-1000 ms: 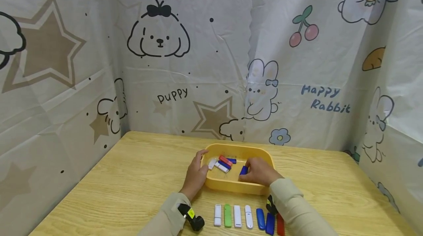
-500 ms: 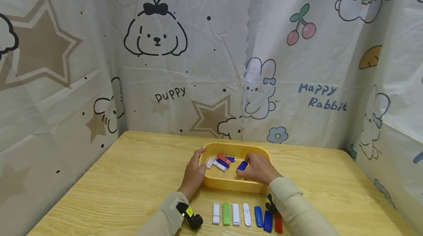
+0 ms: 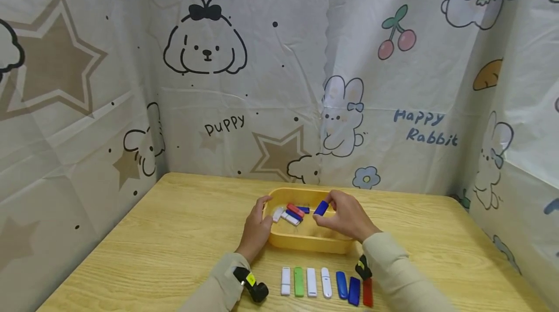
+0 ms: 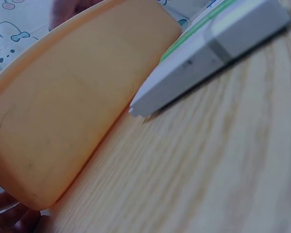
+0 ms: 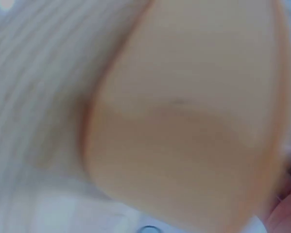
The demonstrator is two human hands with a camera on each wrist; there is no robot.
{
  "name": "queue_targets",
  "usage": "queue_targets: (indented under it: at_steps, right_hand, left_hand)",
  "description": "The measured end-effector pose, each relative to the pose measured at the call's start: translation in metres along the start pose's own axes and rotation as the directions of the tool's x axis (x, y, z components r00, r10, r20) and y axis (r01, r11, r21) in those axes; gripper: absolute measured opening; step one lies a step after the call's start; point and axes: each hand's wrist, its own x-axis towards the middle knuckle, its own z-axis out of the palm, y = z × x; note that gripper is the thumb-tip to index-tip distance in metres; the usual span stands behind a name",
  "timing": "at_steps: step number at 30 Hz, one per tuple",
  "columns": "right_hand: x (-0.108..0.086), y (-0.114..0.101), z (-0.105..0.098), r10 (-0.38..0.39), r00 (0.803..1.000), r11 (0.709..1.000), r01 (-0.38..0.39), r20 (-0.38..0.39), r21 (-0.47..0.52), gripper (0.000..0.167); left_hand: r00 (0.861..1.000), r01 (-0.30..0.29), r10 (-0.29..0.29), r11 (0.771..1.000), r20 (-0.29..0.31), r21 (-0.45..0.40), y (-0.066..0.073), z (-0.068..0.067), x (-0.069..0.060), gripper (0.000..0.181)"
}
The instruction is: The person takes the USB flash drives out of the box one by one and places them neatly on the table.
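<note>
In the head view my right hand (image 3: pixel 349 216) pinches a blue USB flash drive (image 3: pixel 321 208) between thumb and fingers, over the right part of a yellow plastic bin (image 3: pixel 305 243). My left hand (image 3: pixel 254 230) grips the bin's left end. Inside lie several more flash drives: a red one (image 3: pixel 295 210), white ones (image 3: pixel 290 219) and blue ones. The left wrist view has the bin's outer wall (image 4: pixel 82 87) with fingers (image 4: pixel 14 213) at its lower corner. In the blurred right wrist view, part of my hand (image 5: pixel 288 204) appears beyond the bin's rim.
A row of flash drives lies before the bin: white (image 3: pixel 286 281), green (image 3: pixel 299 282), two more white, two blue (image 3: pixel 354 291) and a red one (image 3: pixel 368 292) near the right sleeve. Printed cloth (image 3: pixel 279 84) hangs behind and beside the wooden table (image 3: pixel 174 234).
My right hand has lifted the blue flash drive up from the bin's floor. The left hand stays on the bin's left end. The camera view has shifted slightly.
</note>
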Motion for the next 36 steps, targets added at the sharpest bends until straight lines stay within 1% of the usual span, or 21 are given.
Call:
queue_targets:
  at_steps: [5,8,11,14,18,23,25,26,28,31,32,35,36]
  right_hand:
    - [-0.013,-0.012,-0.018,-0.071,0.997,0.997,0.071,0.017,-0.018,0.039]
    - [-0.026,-0.018,-0.027,-0.123,0.992,0.991,0.124,0.026,-0.044,0.040]
    - [-0.042,-0.023,-0.035,-0.149,0.988,0.986,0.152,0.047,-0.062,0.039]
    - [-0.058,-0.027,-0.043,-0.143,0.986,0.986,0.150,0.087,-0.072,0.039]
    - [-0.077,-0.032,-0.050,-0.111,0.981,0.989,0.125,0.160,-0.077,0.040]
    - [-0.098,-0.032,-0.050,-0.079,0.963,0.992,0.100,0.257,-0.071,0.041]
    - [-0.106,-0.031,-0.048,-0.060,0.949,0.995,0.082,0.309,-0.059,0.041]
    - [-0.109,-0.031,-0.047,-0.040,0.938,0.997,0.060,0.345,-0.046,0.041]
    - [-0.114,-0.030,-0.046,0.016,0.907,1.000,-0.006,0.422,-0.024,0.042]
    - [-0.121,-0.029,-0.044,0.083,0.857,0.996,-0.091,0.509,-0.010,0.044]
    - [-0.122,-0.028,-0.043,0.096,0.843,0.994,-0.109,0.530,-0.008,0.044]
    - [-0.127,-0.027,-0.042,0.108,0.813,0.991,-0.135,0.572,0.006,0.043]
    - [-0.128,-0.026,-0.042,0.113,0.801,0.989,-0.145,0.588,0.007,0.043]
  left_hand:
    - [1.000,0.012,-0.012,1.000,-0.006,-0.010,-0.001,0.001,0.000,0.050]
    - [1.000,0.008,-0.008,1.000,-0.002,-0.009,-0.001,0.001,0.000,0.050]
    - [1.000,0.007,-0.007,1.000,0.005,-0.009,0.000,0.001,-0.001,0.050]
    - [1.000,0.009,-0.009,1.000,0.010,-0.006,0.003,0.001,-0.002,0.050]
    - [1.000,0.014,-0.014,1.000,0.004,0.005,0.003,0.000,-0.001,0.050]
    - [1.000,0.028,-0.028,1.000,0.006,0.006,0.001,0.000,-0.001,0.050]
    - [0.999,0.037,-0.037,0.999,0.011,0.002,0.001,-0.001,-0.001,0.050]
    - [0.999,0.040,-0.040,0.999,0.014,0.000,0.001,-0.001,-0.001,0.050]
    - [0.999,0.045,-0.045,0.999,0.019,-0.003,0.001,-0.001,-0.001,0.050]
    - [0.999,0.049,-0.049,0.999,0.019,-0.002,0.002,-0.001,-0.001,0.050]
    - [0.999,0.050,-0.050,0.999,0.018,-0.001,0.002,-0.001,-0.001,0.050]
    - [0.999,0.049,-0.049,0.999,0.015,0.000,0.001,0.000,-0.001,0.051]
    - [0.999,0.049,-0.049,0.999,0.016,0.000,0.001,0.000,-0.001,0.051]
